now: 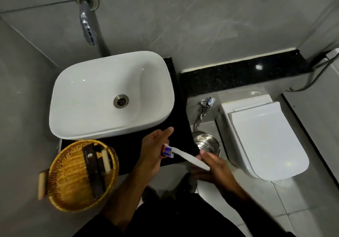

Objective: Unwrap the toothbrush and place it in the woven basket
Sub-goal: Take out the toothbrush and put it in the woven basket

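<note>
A white toothbrush (189, 158) in its wrapper is held level over the black counter's front edge. Its left end carries a red and blue printed label. My left hand (156, 151) pinches that labelled end, thumb pointing up. My right hand (213, 165) grips the other end of the white wrapper. The round woven basket (60, 185) sits at the lower left, on the counter's front left corner, apart from both hands. It holds a dark brown box and a small white tube.
A white rectangular sink (73, 90) stands on the black counter (132, 154) behind my hands, with a chrome tap (87, 24) on the wall above. A steel bin (206, 144) and a white toilet (266, 137) are on the right. A small wooden piece (41, 185) lies left of the basket.
</note>
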The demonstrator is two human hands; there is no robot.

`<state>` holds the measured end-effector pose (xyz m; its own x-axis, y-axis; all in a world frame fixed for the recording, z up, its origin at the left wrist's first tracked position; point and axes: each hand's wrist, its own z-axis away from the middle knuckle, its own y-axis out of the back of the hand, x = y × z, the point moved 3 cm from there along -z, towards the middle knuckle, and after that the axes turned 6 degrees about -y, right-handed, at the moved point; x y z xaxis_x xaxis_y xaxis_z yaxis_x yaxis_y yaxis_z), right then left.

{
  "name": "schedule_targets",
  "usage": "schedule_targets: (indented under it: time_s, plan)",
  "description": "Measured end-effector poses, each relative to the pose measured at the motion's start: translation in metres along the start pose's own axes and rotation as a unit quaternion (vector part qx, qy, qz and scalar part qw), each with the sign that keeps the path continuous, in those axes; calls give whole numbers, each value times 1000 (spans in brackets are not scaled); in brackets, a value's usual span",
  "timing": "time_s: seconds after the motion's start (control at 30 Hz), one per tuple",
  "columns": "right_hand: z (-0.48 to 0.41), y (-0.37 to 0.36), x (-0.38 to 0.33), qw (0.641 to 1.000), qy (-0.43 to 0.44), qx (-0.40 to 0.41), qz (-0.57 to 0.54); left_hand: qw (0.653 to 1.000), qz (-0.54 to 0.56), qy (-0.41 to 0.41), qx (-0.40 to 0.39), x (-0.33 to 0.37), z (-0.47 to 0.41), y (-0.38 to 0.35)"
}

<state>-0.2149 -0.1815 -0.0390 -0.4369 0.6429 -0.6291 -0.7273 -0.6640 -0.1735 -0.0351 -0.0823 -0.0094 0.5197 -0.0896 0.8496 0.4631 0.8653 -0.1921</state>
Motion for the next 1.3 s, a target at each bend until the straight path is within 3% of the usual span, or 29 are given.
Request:
schedule_targets:
  time_s: [0.13,0.4,0.53,0.7,0.93,1.07,1.17,1.3]
  plan:
    - [35,-82,-15,970,-145,-194,-33,996,-31,-71,-40,15,18,22]
    - [51,-177,-1,942,-198,-269,17,976,-79,-196,-46,43,39,118]
    - [44,-206,1,936,-210,-263,103,968,-123,-217,-43,46,53,164]
    - [48,-244,-3,929,-117,-279,212,967,-172,-186,-30,47,61,229]
    - [44,-298,10,933,-64,-253,247,974,-163,-157,28,35,62,282]
    - [28,-311,28,942,-58,-253,215,986,-57,-135,75,29,56,306]
    - [13,-317,43,960,-61,-208,176,987,36,-86,128,22,52,320]
    - [4,-331,66,973,-61,-150,163,988,98,-10,120,8,47,331]
